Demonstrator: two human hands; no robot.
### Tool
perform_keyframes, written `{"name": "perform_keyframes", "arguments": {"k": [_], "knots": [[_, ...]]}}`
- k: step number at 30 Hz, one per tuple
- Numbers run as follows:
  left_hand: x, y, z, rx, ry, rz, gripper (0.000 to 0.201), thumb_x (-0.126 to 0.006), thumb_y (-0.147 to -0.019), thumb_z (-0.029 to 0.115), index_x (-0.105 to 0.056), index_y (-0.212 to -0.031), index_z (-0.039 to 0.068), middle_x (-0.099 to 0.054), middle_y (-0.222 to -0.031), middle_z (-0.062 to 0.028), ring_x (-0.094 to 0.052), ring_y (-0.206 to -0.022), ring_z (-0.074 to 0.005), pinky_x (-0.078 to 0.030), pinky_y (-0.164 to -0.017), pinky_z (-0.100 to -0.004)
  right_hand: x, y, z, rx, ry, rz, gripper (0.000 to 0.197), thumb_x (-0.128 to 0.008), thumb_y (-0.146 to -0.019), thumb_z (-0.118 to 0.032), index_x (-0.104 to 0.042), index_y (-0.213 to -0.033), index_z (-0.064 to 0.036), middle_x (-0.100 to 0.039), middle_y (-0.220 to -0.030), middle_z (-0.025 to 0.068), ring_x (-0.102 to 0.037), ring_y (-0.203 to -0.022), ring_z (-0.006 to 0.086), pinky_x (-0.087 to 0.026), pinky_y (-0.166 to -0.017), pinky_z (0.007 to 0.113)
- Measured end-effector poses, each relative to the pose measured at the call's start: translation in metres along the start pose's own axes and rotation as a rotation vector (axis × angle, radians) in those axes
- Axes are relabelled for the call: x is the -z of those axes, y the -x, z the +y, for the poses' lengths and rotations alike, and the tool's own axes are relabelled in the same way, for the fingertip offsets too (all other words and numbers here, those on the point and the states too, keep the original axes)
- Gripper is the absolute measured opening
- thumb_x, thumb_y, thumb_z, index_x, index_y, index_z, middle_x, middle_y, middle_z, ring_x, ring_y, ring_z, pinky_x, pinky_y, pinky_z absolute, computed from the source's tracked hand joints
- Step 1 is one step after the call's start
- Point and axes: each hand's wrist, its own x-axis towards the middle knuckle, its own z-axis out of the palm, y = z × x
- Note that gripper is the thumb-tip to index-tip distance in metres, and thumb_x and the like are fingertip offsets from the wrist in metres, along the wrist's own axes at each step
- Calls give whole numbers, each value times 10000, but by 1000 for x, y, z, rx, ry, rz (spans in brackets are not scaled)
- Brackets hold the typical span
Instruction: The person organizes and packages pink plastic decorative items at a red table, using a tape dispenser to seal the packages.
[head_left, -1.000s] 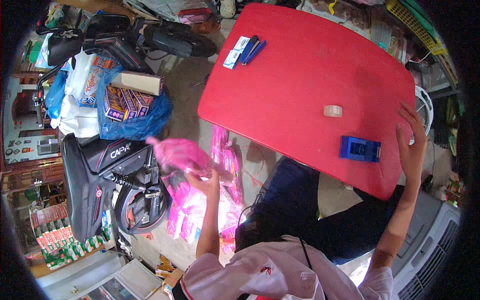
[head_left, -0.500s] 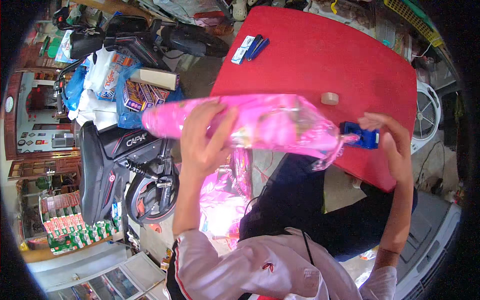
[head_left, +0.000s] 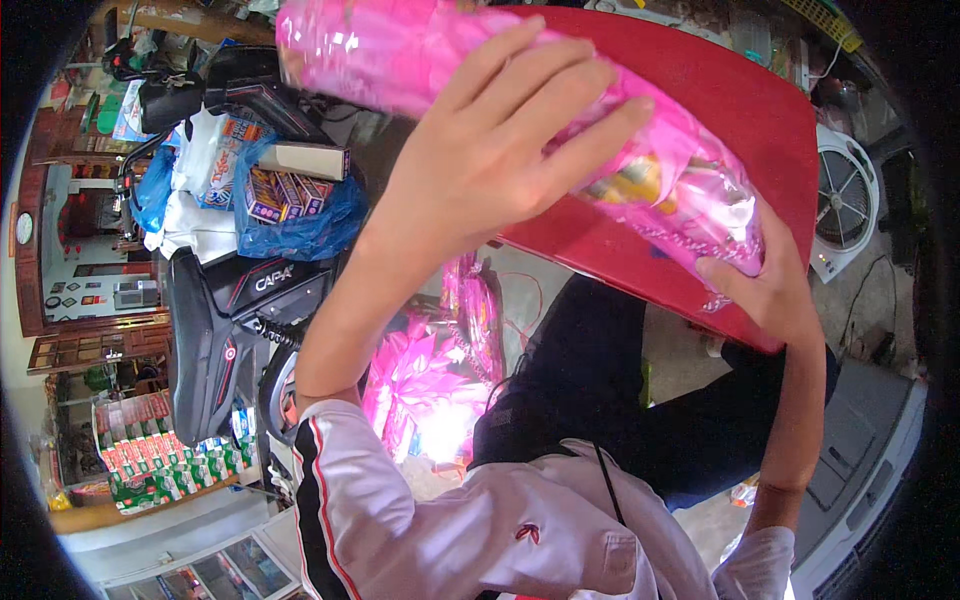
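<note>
A long pink package (head_left: pixel 690 165) in clear, glossy wrap is held up over the red table, slanting from upper left down to the right. Petal-like pink shapes and a yellowish patch show through its wrap. My left hand (head_left: pixel 500 150) lies across its middle, fingers curved over the top. At the lower right end, my right hand (head_left: pixel 770 285) grips the narrower, gathered end, with the thumb on the near side. The package hides most of the tabletop behind it. More pink wrapped packages (head_left: pixel 425 385) lie low beside my legs.
The red table (head_left: pixel 745 85) stands in front of me. A parked black motorbike (head_left: pixel 205 340) is on the left, beside a blue bag (head_left: pixel 310 230) of boxes. A white fan (head_left: pixel 845 205) stands right of the table, and a grey appliance (head_left: pixel 860 440) at lower right.
The package has risen closer to the camera, its left end tilting up. My right hand, earlier apart from it, now grips its right end. The small items on the table have become hidden.
</note>
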Motion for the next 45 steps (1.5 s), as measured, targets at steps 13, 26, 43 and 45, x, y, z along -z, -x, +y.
{"name": "perform_keyframes", "arguments": {"k": [13, 26, 43, 45], "knots": [[-97, -38, -1, 447, 340, 534, 679, -787, -792, 87, -520, -1406, -17, -476, -1452, -246, -449, -1373, -427, -346, -1156, -515, 29, -18, 9, -147, -375, 274, 484, -735, -915, -195, -566, -1305, 37, -689, -1035, 102, -693, -756, 156, -616, -618, 303], [-267, 2, -42, 877, 580, 628, 247, -567, -991, 100, -607, -1196, -32, -634, -1150, -209, -607, -1112, -368, -468, -987, -436, 36, -34, 17, -256, -384, 399, 426, -717, -948, -275, -597, -1208, 40, -698, -951, 95, -687, -681, 172, -579, -589, 315], [-276, 1, -39, 1106, 919, 614, 211, -542, -1020, 142, -637, -1105, -25, -647, -1061, -188, -629, -1019, -360, -495, -906, -425, 54, -332, -21, -18, -388, 268, 428, -578, -1013, -432, -617, -1134, -24, -700, -787, 86, -669, -583, 181, -513, -516, 289], [-275, 3, -41, 1092, 906, 595, 210, -543, -1019, 143, -636, -1108, -23, -646, -1059, -187, -627, -1020, -358, -493, -906, -425, 61, -384, -20, -16, -434, 264, 432, -557, -1024, -433, -613, -1174, -32, -718, -847, 102, -681, -619, 183, -521, -546, 293]]}}
